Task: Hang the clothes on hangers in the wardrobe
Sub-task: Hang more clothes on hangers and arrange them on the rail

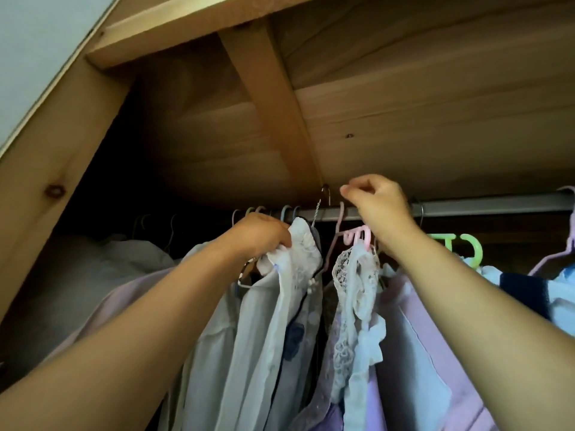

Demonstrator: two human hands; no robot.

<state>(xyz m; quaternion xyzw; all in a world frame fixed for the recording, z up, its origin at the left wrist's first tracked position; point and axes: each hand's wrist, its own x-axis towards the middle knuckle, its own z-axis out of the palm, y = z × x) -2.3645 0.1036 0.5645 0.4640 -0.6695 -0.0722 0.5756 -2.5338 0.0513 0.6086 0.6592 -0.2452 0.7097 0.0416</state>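
Inside a wooden wardrobe point(404, 104), a person's left hand point(261, 233) grips the collar of a pale sheer garment point(280, 306) hanging lengthwise downward. The right hand point(378, 202), fingers curled, pinches at a pink hanger point(357, 236) beneath the grey rail point(497, 205), which runs left to right.

A pale wall point(37, 42) shows at upper left; the pine frame post point(53, 169) slants beside it; plank boards point(435, 104) and a crossbeam point(270, 98) overhead; the interior behind lies in deep shadow.
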